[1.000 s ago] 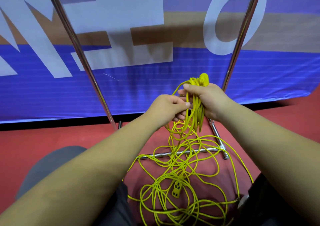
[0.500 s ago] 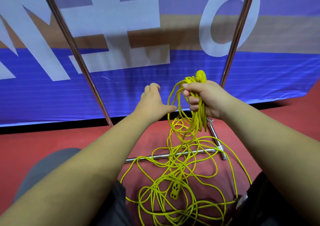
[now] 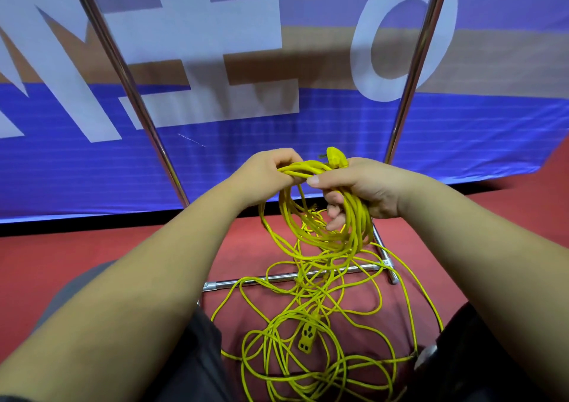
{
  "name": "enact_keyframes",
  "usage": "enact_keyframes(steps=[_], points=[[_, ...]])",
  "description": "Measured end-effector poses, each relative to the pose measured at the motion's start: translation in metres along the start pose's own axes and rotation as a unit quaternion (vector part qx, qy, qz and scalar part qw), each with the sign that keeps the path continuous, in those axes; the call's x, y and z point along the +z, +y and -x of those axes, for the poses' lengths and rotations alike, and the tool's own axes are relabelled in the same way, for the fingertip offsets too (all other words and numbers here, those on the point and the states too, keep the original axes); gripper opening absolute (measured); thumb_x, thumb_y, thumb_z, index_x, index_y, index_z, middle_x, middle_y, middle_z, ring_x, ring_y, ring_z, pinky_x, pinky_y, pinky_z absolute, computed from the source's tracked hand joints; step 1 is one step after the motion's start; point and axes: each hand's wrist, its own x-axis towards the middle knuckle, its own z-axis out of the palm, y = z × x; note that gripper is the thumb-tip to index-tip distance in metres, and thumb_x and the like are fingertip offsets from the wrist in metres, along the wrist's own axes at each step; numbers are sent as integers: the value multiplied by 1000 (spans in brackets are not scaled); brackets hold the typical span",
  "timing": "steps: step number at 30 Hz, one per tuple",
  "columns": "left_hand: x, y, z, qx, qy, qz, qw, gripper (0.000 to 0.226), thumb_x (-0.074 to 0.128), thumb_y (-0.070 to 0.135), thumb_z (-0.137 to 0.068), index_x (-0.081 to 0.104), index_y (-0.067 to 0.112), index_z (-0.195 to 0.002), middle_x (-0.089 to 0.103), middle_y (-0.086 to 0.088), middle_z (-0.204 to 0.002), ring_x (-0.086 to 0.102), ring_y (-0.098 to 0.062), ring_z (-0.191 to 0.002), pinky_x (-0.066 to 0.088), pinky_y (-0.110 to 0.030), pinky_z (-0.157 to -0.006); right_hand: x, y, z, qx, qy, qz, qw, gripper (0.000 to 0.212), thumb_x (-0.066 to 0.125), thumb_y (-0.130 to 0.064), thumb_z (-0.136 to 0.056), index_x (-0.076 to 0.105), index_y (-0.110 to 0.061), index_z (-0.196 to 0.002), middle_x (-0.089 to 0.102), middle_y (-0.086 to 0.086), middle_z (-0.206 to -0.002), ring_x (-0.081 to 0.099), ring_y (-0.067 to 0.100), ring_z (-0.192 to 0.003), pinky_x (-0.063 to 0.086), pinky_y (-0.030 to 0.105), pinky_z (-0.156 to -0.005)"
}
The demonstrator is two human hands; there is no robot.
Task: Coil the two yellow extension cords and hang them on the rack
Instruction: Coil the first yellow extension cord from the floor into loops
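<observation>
Currently, in the head view, the right hand [image 3: 369, 192] is clamped on a bundle of hanging loops [image 3: 354, 216] of yellow extension cord, and the plug [image 3: 337, 156] stands out above the fist. The left hand [image 3: 264, 173] pinches the strand at the top of the bundle, just beside the right thumb. The remaining cord [image 3: 348, 303] lies in a loose tangle on the red floor [image 3: 92, 263]. It is draped over the rack's base bar [image 3: 271, 278], with a socket block [image 3: 307, 338] among the strands. Whether the tangle holds one cord or both cannot be told.

The step in hand appears to be laying a new loop into the bundle.
- Match each loop to those already hanging.
- Seat the strand fully under the right fingers before the left hand lets go.
- Draw slack slowly. Strands crossing the base bar may snag or knot.
</observation>
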Motion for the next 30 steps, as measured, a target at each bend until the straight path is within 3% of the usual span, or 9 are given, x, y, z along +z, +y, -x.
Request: enact_keyframes(steps=[4,5,7,10,15,19,22,27,30], points=[[0,8,-2,-28,12,67,997,22,73,27,-79,63,10,-88,64,-5,-74,64,-14,-70,57,-43,-73,-3,2,0,-20,-3,-11,1000,24,76,-23,-91,73,-3,-104,48,6,-55,59,25,-62,55,55,-90],[-1,10,-3,-33,14,89,995,21,74,23,-82,61,7,-88,66,-9,-73,69,-17,-70,57,-43,-73,-2,1,1,-25,-14,-9,1000,14,76,-22,-91,76,-10,-96,47,6,-57,57,23,-59,54,55,-90],[-3,9,-5,-40,32,88,995,20,74,23,-83,60,8,-86,63,-8,-66,67,-21,-63,57,-43,-69,-2,-2,3,-38,-13,32,999,16,76,-19,-94,73,-20,-77,45,5,-60,52,19,-56,56,51,-82],[-5,8,-11,-29,66,51,996,19,75,23,-80,59,15,-82,56,-1,-61,53,-18,-57,56,-40,-62,-1,-5,2,-56,11,99,994,12,72,-11,-96,60,-13,-96,37,2,-59,40,15,-49,53,37,-61],[-3,4,-13,30,88,-94,991,15,74,22,-81,68,30,-92,69,12,-77,58,-8,-66,52,-29,-63,-1,-1,-1,-56,40,122,990,21,56,0,-95,66,-8,-111,37,0,-56,34,14,-44,42,29,-51],[-9,-4,-17,85,64,-297,949,19,64,21,-90,66,32,-105,69,5,-91,64,-22,-86,56,-44,-71,2,-3,2,-12,53,142,988,26,55,2,-95,69,-5,-116,52,5,-60,57,19,-46,48,24,-43],[-6,-2,-23,78,69,-374,922,21,63,28,-94,62,30,-115,64,2,-102,63,-26,-94,55,-43,-74,0,-3,-2,-12,63,147,987,17,62,-1,-95,69,-5,-110,44,3,-59,46,18,-45,54,31,-51],[4,-17,-19,-30,2,-156,987,44,81,59,-79,64,28,-105,71,9,-91,67,-9,-84,50,-27,-69,-8,4,-9,-45,126,139,981,15,67,-4,-88,57,-13,-96,38,2,-58,32,19,-45,38,29,-47],[7,-38,-17,-125,-59,-151,979,67,61,80,-81,58,25,-120,68,5,-112,66,-17,-104,52,-33,-85,-15,7,-10,-54,188,128,972,24,63,-3,-84,46,-18,-77,36,6,-61,30,20,-45,34,28,-46]])
